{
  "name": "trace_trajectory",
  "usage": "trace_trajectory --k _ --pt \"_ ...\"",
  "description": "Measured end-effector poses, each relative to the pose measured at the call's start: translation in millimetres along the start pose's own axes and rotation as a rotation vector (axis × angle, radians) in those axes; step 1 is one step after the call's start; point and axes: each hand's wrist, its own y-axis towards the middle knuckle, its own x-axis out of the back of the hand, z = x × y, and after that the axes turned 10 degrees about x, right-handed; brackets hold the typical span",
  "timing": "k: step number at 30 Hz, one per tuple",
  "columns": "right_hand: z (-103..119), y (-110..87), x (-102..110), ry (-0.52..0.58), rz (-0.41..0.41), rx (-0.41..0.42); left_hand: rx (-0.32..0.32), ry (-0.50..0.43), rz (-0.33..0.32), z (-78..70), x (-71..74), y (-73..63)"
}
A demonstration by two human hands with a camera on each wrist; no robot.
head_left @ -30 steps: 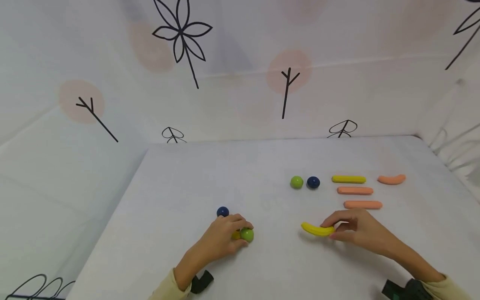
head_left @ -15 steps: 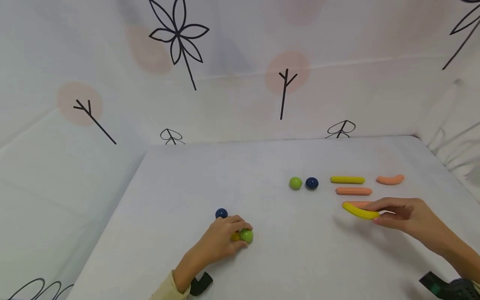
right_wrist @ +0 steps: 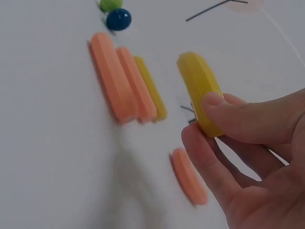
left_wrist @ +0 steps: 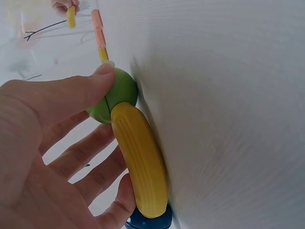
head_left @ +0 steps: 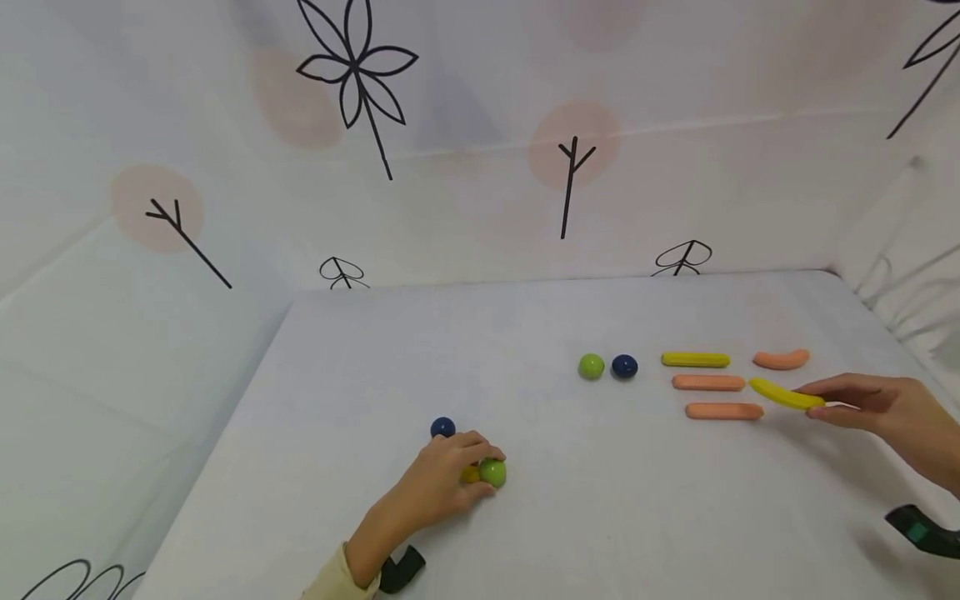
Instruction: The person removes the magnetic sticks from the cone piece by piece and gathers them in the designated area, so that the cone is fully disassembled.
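Note:
My right hand [head_left: 885, 408] pinches one end of a curved yellow stick [head_left: 786, 394] between thumb and fingers, held above the table beside the orange sticks. At the left, my left hand [head_left: 442, 475] grips a green ball [head_left: 492, 472] with thumb and fingertips, low at the table. In the left wrist view a second curved yellow stick [left_wrist: 140, 160] lies under that palm, its one end against the green ball and its other end at a dark blue ball [left_wrist: 150, 220]. The head view shows only a bit of this stick; the blue ball [head_left: 443, 427] peeks out behind the hand.
Farther back lie another green ball [head_left: 591, 367] and blue ball [head_left: 625, 367]. To their right are a straight yellow stick [head_left: 695, 360], two straight orange sticks [head_left: 708, 382] and a curved orange stick [head_left: 782, 359]. A printed white cloth wall [head_left: 480, 208] borders the table's back.
My right hand has carried the curved yellow stick to the right and farther back, past the straight orange sticks. The left hand stays in place on the green ball.

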Motion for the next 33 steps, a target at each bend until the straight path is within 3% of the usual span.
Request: trace_trajectory --k 4,12,22,33 --pt "-19 11.1 8 -0.105 0.026 -0.081 -0.002 0.000 -0.004 -0.3 0.7 -0.4" --pt "-48 30.6 22 -0.213 0.148 -0.125 -0.006 0.014 -0.002 -1.3 1.2 0.7" --pt "-43 49.0 29 -0.283 0.226 -0.110 -0.009 0.005 -0.004 -0.1 1.1 -0.4" --pt "-40 49.4 18 -0.373 0.119 -0.070 -0.035 0.014 -0.027 0.1 1.6 -1.9"
